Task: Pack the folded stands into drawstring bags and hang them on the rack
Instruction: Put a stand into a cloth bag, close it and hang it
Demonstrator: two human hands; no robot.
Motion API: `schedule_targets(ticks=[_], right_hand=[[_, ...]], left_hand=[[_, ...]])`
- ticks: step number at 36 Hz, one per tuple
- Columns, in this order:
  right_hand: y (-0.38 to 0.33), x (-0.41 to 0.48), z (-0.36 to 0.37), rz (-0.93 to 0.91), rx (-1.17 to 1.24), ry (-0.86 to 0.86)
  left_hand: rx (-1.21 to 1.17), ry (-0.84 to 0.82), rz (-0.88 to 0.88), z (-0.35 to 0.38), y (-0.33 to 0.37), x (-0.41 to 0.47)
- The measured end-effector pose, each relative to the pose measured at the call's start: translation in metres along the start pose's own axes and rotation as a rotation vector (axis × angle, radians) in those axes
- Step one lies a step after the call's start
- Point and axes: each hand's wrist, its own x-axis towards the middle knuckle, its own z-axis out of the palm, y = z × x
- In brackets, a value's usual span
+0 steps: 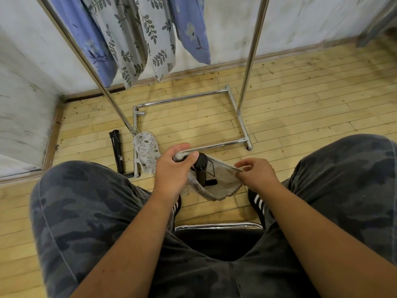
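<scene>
The folded stand point(202, 163) sits in the drawstring bag point(223, 182), held between the knees in the near middle. Its long axis runs far to near, its round ribbed head poking out of the bag's mouth towards the rack point(250, 67). The left hand point(171, 171) grips the left side of the bag's mouth, thumb and fingers curled round the cloth beside the head. The right hand point(255, 175) pinches the right edge and pulls it taut.

On the floor to the far left a second stand point(118, 152) lies lengthwise. Just right of it, a printed bag point(146, 154) drapes over the rack's base bar. Blue and leaf-patterned bags point(131, 39) hang from the rack, far back.

The stand is black. The bag is pale grey, with a darker rim.
</scene>
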Motion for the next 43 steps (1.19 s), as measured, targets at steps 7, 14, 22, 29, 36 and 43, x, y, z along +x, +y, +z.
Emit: schedule_targets(ticks=[7, 14, 22, 29, 36, 43], right_hand=[[0.002, -0.002, 0.0, 0.089, -0.046, -0.012], [-0.004, -0.006, 0.002, 0.001, 0.207, -0.026], [-0.016, -0.019, 0.004, -0.225, 0.253, -0.069], [-0.025, -0.027, 0.003, -0.315, 0.306, -0.096], [-0.029, -0.034, 0.001, -0.414, 0.362, -0.296], [-0.025, -0.035, 0.006, -0.393, 0.004, -0.229]], left_hand=[[0.019, 0.054, 0.033, -0.001, 0.0, 0.001], [0.084, 0.041, 0.041, -0.002, -0.001, 0.0], [0.243, -0.041, 0.067, 0.006, -0.007, -0.003], [0.385, -0.093, 0.086, 0.014, -0.006, -0.009], [0.424, -0.095, 0.105, 0.018, -0.012, -0.008], [0.268, -0.137, 0.059, 0.017, -0.007, -0.01]])
